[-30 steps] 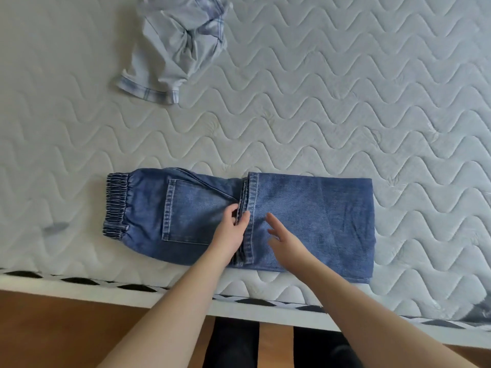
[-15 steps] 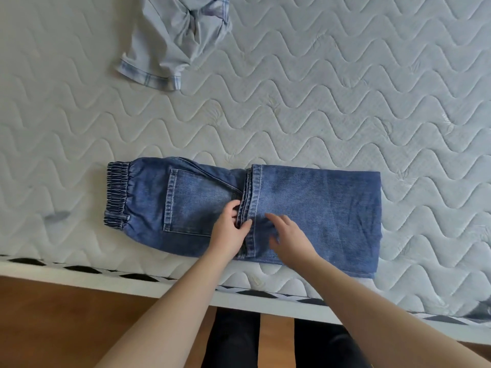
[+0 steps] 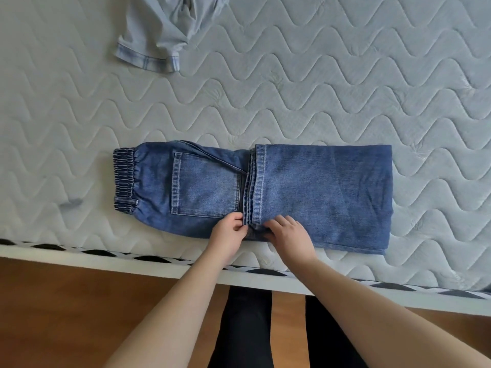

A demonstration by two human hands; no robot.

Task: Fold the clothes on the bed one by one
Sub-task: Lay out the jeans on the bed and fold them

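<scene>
Blue jeans [image 3: 318, 192] lie flat near the bed's front edge, waistband to the left, legs folded back so the hems meet the back pocket at the middle. My left hand [image 3: 228, 233] pinches the hem edge at its near end. Just to its right, my right hand [image 3: 288, 236] has its fingers curled onto the same hem fold. A crumpled light grey-blue garment [image 3: 159, 30] lies at the far left of the bed, partly cut off by the frame's top.
The quilted grey mattress [image 3: 345, 88] stretches wide behind and to the right of the jeans. Its front edge [image 3: 106, 257] runs along the bottom, with wooden floor and my dark-clad legs below it.
Both hands slid toward me along the hem fold to its near end. The right hand's fingers went from spread flat to curled at the hem. The view shifted slightly.
</scene>
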